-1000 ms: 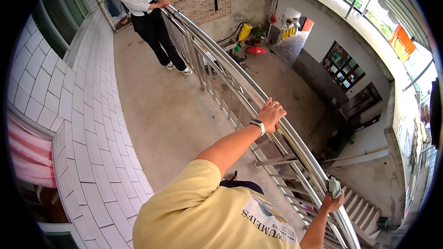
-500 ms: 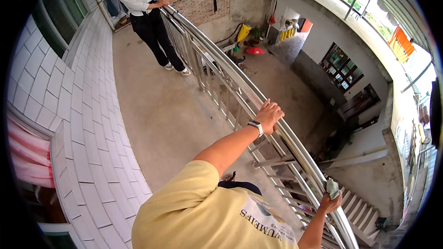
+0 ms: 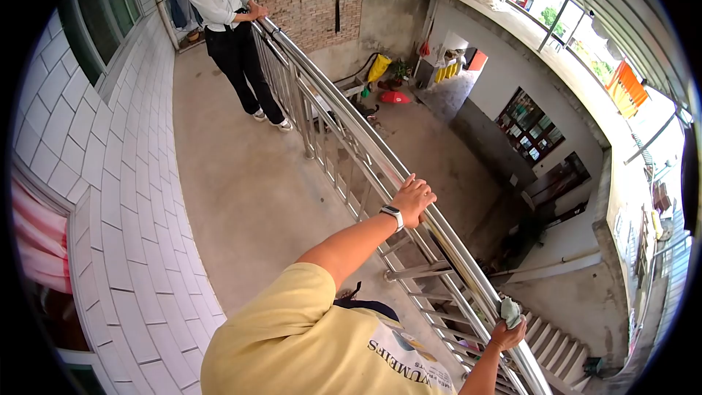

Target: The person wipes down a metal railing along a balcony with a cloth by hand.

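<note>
White tiles are lining the left side of this balcony in the head cam, with a concrete floor running alongside and a courtyard sitting below. Shiny metal handrail is cutting diagonally across. Left hand, the one wearing a watch, is curling its fingers over the rail. Further down, the right hand is clutching a pale, crumpled cloth right at the rail. Another person is standing at the far end, leaning their hands on it too.
</note>
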Motion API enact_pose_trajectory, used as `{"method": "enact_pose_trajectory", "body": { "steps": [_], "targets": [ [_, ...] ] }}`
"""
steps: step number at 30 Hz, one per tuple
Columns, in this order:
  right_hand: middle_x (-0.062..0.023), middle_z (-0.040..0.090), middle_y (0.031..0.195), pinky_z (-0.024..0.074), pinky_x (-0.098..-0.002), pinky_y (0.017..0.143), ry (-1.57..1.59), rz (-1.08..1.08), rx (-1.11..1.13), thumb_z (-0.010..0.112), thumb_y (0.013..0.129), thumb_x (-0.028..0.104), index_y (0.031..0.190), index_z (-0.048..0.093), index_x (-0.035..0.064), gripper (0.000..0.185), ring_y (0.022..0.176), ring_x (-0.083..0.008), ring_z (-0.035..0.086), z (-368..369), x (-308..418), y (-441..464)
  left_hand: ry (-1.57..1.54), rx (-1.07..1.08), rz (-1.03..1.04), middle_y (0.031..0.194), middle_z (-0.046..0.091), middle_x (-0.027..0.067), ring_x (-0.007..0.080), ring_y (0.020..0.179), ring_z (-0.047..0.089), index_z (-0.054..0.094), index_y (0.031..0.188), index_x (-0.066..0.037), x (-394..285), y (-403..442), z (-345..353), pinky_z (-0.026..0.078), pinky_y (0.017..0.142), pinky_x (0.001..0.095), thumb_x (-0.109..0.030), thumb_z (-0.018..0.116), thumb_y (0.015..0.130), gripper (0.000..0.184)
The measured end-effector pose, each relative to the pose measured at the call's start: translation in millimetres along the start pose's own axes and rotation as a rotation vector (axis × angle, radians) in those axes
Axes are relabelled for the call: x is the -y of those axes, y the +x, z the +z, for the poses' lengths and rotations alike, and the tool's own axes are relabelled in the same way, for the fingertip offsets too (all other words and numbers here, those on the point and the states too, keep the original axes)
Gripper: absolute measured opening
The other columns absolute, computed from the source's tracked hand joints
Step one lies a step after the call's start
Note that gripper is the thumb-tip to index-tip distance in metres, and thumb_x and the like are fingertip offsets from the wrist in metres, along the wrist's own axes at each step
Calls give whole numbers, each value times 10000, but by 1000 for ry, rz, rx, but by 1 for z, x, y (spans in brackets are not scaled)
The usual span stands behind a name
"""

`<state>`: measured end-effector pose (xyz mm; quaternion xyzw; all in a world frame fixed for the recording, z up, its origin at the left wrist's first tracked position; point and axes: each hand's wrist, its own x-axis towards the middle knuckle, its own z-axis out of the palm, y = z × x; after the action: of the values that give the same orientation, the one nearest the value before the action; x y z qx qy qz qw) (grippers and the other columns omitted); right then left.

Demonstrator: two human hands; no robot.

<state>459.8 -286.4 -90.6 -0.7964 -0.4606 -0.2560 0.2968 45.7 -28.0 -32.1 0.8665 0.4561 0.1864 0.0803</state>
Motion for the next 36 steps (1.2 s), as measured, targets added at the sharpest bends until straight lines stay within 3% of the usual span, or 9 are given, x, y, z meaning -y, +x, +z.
{"method": "enact_pose_trajectory", "body": {
  "steps": [6, 10, 15, 18, 26, 36],
  "targets": [
    [-192, 641, 1010, 433, -473, 895, -11, -76, -44, 581, 643, 153, 970, 605, -18, 369, 969, -408, 580, 7, -6, -2, 0, -7, -8, 1203, 508, 64, 281, 1290, 361, 553, 1141, -152, 2, 1, 5, 147, 1151, 503, -156, 755, 612, 566],
    [-189, 613, 902, 436, -471, 804, 8, -102, -68, 582, 622, 156, 932, 594, -9, 351, 877, -410, 566, 5, -1, 2, 14, -3, -12, 1190, 512, 62, 271, 1290, 362, 562, 1140, -146, -1, 0, 3, 132, 1158, 496, -150, 733, 646, 523],
    [-179, 611, 896, 435, -470, 781, 5, -90, -58, 578, 633, 149, 933, 589, -2, 336, 863, -407, 565, 0, 7, 3, 17, -25, 0, 1162, 510, 58, 265, 1282, 365, 572, 1124, -142, 0, 0, 5, 119, 1163, 486, -157, 740, 665, 490],
    [-180, 614, 905, 438, -471, 783, -2, -135, -105, 574, 641, 143, 936, 590, 2, 327, 873, -404, 568, 6, -2, 1, -40, -26, 6, 1207, 521, 69, 282, 1285, 378, 559, 1133, -153, 4, 1, 9, 137, 1154, 502, -112, 702, 615, 539],
    [-187, 637, 1017, 442, -477, 878, -15, 14, 19, 587, 652, 162, 979, 607, -6, 369, 970, -413, 579, -5, 10, 2, -40, -28, 16, 1167, 504, 68, 277, 1277, 370, 559, 1122, -150, 3, -1, 10, 137, 1156, 500, -144, 735, 614, 537],
    [-188, 650, 1051, 444, -479, 878, -53, -15, -33, 604, 654, 168, 990, 624, -5, 378, 976, -409, 592, 4, -5, -4, -70, -91, 43, 1182, 509, 62, 279, 1284, 369, 558, 1131, -141, 5, -1, 10, 148, 1152, 500, -165, 757, 595, 572]
  ]
}}
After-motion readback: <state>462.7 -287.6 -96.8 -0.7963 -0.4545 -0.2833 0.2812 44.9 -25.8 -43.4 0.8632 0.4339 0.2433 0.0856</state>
